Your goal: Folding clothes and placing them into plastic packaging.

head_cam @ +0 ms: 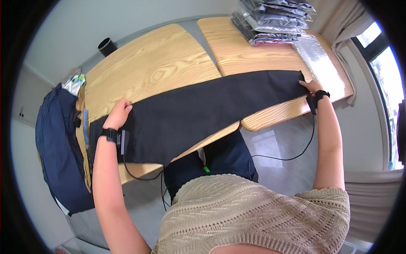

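A pair of black trousers (pixel 203 108), folded lengthwise, lies stretched across two wooden tables. Its waist end with a stitched back pocket is at the left, and the leg hem is at the right. My left hand (pixel 119 111) pinches the upper edge near the waist, fingers closed on the cloth. At the hem, my right hand (pixel 311 87) grips the corner of the leg between thumb and fingers. Both wrists wear black straps with small devices and cables. The crotch corner of the trousers hangs slightly over the near table edge.
A stack of bagged garments (pixel 276 25) stands at the far right, beside a clear plastic bag (pixel 320 60). Dark blue garments (pixel 58 143) drape over the left table end. A black bin (pixel 108 47) stands beyond the left table (pixel 158 63). A gap separates it from the right table (pixel 253 58).
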Action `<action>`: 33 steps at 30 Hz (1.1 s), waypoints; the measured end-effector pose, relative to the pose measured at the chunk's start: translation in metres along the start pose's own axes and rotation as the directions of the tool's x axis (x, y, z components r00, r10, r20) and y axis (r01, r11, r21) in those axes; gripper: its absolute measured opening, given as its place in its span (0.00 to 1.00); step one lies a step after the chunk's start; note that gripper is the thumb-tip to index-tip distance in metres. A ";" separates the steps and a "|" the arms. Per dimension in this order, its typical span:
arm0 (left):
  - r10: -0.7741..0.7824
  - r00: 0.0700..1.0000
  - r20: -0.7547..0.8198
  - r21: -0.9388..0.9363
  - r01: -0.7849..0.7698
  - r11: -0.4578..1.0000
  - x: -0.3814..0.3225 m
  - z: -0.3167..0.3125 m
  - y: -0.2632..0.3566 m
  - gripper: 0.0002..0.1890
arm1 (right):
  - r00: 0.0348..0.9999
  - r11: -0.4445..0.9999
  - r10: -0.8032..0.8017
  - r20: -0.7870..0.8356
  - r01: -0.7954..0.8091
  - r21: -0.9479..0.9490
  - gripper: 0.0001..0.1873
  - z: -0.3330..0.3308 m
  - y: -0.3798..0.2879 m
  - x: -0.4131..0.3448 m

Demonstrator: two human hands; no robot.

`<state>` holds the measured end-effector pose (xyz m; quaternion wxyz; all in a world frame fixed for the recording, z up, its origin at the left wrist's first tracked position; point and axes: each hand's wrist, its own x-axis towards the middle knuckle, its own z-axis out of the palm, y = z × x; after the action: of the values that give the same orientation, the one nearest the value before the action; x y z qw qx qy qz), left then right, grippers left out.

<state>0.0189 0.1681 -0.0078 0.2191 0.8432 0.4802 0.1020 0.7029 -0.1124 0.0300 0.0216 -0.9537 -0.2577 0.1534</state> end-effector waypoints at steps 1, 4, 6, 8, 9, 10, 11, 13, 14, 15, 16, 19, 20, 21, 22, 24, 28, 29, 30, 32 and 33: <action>0.012 1.000 -0.012 0.012 -0.011 1.000 0.000 -0.001 -0.005 0.07 | 0.998 0.999 -0.046 -0.045 0.047 0.026 0.34 0.003 0.008 0.000; 0.015 1.000 -0.014 -0.021 -0.016 1.000 0.005 -0.003 0.006 0.08 | 0.994 0.913 -0.113 0.005 0.102 0.394 0.26 0.008 0.038 0.023; 0.003 0.999 -0.045 -0.062 -0.006 0.998 -0.008 -0.011 0.005 0.09 | 0.989 0.803 -0.150 -0.011 0.129 0.581 0.20 -0.006 0.031 0.007; 0.106 0.977 -0.186 -0.059 -0.119 0.991 -0.018 -0.010 0.022 0.14 | 0.968 0.668 -0.159 -0.196 0.252 0.701 0.22 -0.013 0.059 0.015; 0.136 0.966 -0.220 -0.053 -0.151 0.987 -0.023 -0.007 0.038 0.15 | 0.941 0.620 -0.033 -0.338 0.284 0.731 0.22 -0.018 0.089 0.033; 0.083 0.982 -0.171 -0.185 -0.115 0.976 -0.037 -0.012 0.078 0.15 | 0.893 0.877 0.052 -0.446 0.173 0.449 0.22 -0.033 0.126 0.042; 0.147 0.966 -0.211 -0.143 -0.179 0.973 -0.064 -0.015 0.096 0.14 | 0.697 0.968 -0.009 -0.717 0.185 0.168 0.20 -0.021 0.106 0.038; 0.325 0.920 -0.218 0.031 -0.327 0.945 -0.117 -0.008 0.117 0.18 | 0.613 0.783 -0.289 -0.735 0.593 0.186 0.17 0.007 0.020 -0.026; 0.322 0.932 -0.166 0.013 -0.324 0.946 -0.136 -0.001 0.133 0.22 | 0.620 0.722 -0.363 -0.695 0.659 0.211 0.12 0.018 -0.015 -0.072; 0.330 0.930 -0.162 0.099 -0.317 0.943 -0.153 0.010 0.146 0.25 | 0.675 0.518 -0.443 -0.591 0.730 0.446 0.08 0.035 -0.048 -0.122; 0.320 0.931 -0.176 0.174 -0.290 0.941 -0.167 0.020 0.152 0.26 | 0.677 0.393 -0.532 -0.508 0.729 0.560 0.06 0.046 -0.096 -0.192; 0.312 0.920 -0.237 0.227 -0.259 0.939 -0.174 0.043 0.150 0.26 | 0.389 0.188 -0.854 -0.346 0.851 0.491 0.05 0.079 -0.159 -0.302; 0.302 0.911 -0.281 0.208 -0.249 0.946 -0.171 0.044 0.150 0.24 | 0.208 0.003 -0.905 -0.371 0.875 0.483 0.05 0.095 -0.172 -0.317; 0.311 0.909 -0.279 0.212 -0.257 0.943 -0.167 0.042 0.150 0.24 | 0.115 -0.024 -0.958 -0.263 0.880 0.474 0.08 0.103 -0.183 -0.333; 0.266 0.920 -0.286 0.065 -0.258 0.964 -0.164 0.040 0.151 0.21 | 0.053 -0.080 -0.966 -0.252 0.868 0.490 0.10 0.116 -0.194 -0.343; 0.237 0.906 -0.350 -0.038 -0.267 0.963 -0.158 0.033 0.157 0.17 | 0.075 -0.121 -0.895 -0.439 0.908 0.401 0.16 0.137 -0.215 -0.363; 0.227 0.901 -0.370 -0.075 -0.273 0.959 -0.153 0.031 0.164 0.16 | 0.137 -0.012 -0.893 -0.428 0.945 0.326 0.18 0.149 -0.238 -0.372; 0.234 0.899 -0.371 -0.072 -0.279 0.958 -0.152 0.032 0.164 0.16 | 0.147 0.054 -0.964 -0.223 0.925 0.376 0.16 0.147 -0.245 -0.371; 0.251 0.894 -0.370 -0.053 -0.291 0.955 -0.152 0.034 0.164 0.16 | 0.110 0.002 -0.974 -0.199 0.879 0.476 0.16 0.150 -0.249 -0.372; 0.232 0.919 -0.318 -0.061 -0.264 0.963 -0.155 0.036 0.161 0.17 | 0.000 -0.126 -0.968 -0.252 0.866 0.485 0.15 0.164 -0.253 -0.370; 0.229 0.920 -0.317 -0.062 -0.261 0.963 -0.158 0.038 0.157 0.17 | -0.001 -0.127 -0.968 -0.250 0.865 0.486 0.15 0.169 -0.252 -0.368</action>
<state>0.0719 -0.0469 0.0382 0.1703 0.8581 0.3931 0.2831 0.2273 -0.0842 0.0029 0.3526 -0.4221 -0.7979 0.2466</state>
